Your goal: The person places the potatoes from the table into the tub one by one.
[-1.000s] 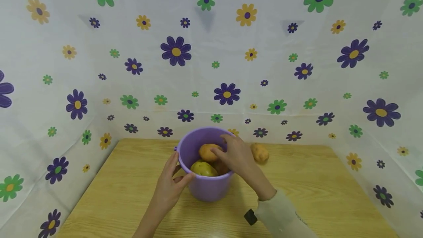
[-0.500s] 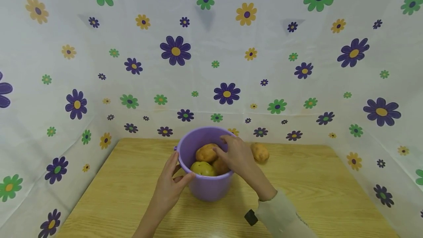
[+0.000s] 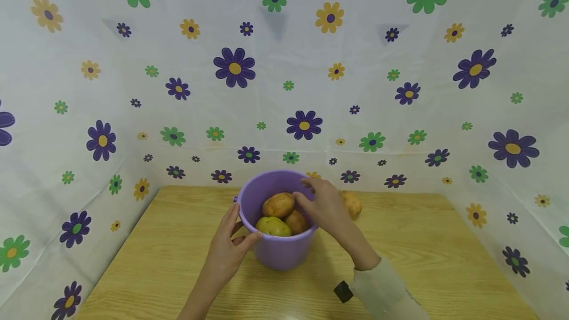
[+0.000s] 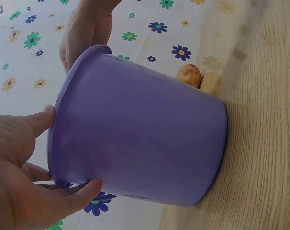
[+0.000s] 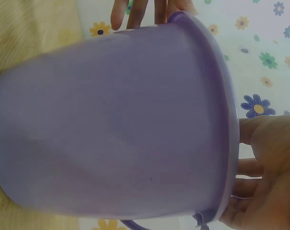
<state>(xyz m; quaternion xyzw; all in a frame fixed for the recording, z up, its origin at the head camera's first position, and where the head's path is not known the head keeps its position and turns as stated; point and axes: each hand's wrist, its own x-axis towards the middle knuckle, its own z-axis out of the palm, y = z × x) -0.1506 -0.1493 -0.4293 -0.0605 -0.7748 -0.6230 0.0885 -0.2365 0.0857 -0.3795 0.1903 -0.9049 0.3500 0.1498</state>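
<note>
A purple bucket (image 3: 284,248) stands upright on the table. Inside it lie a tan potato (image 3: 278,205), a browner potato (image 3: 296,222) and a yellow-green potato-like item (image 3: 273,226). My left hand (image 3: 226,246) holds the bucket's near left side, its thumb at the rim and fingers spread along the outer wall, as the left wrist view shows too. Over the right rim, my right hand (image 3: 326,206) has loosely bent fingers with nothing between them, fingertips close to the tan potato. One more potato (image 3: 353,205) lies on the table behind the right hand, partly covered by it.
The wooden table (image 3: 413,251) is bounded at the back and sides by a white cloth (image 3: 266,98) with printed flowers. A small black square piece (image 3: 343,292) sits beside the right sleeve (image 3: 386,288). The bucket's handle (image 5: 135,224) hangs along its far side.
My right hand has let go of the tan potato and shifted right toward the rim. The potato has settled slightly left on the others. My left hand stays in place.
</note>
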